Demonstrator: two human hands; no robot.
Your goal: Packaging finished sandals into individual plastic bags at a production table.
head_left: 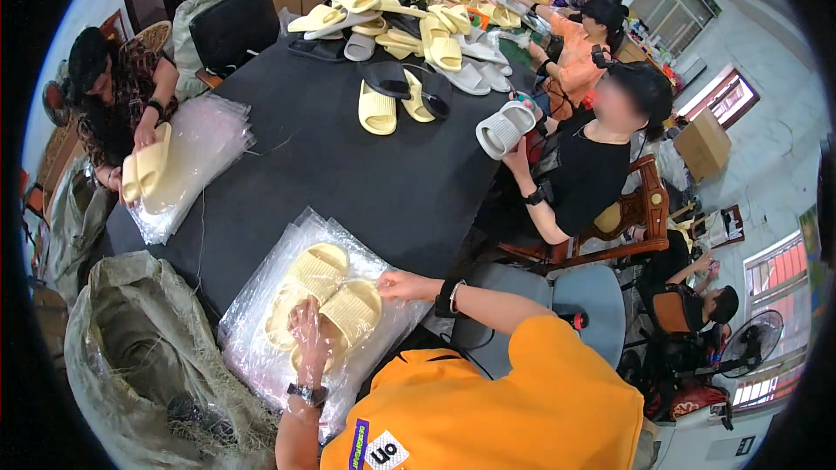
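Note:
A pair of pale yellow slippers (353,312) lies on a stack of clear plastic bags (252,331) at the table's near edge. My left hand (309,331) rests over the slippers with its fingers curled onto them. Clear film seems to cover part of this hand and the slippers. At the right edge of the pair, my right hand (405,285) is closed in a pinch, apparently on the film of a bag; its fingertips are partly hard to make out.
A large woven sack (144,331) stands open at my left. More slippers (444,39) are heaped at the far end of the dark table (296,157). One co-worker (122,113) handles yellow slippers at left; another (592,157) holds a grey slipper (505,129). A blue-grey chair (588,300) stands at right.

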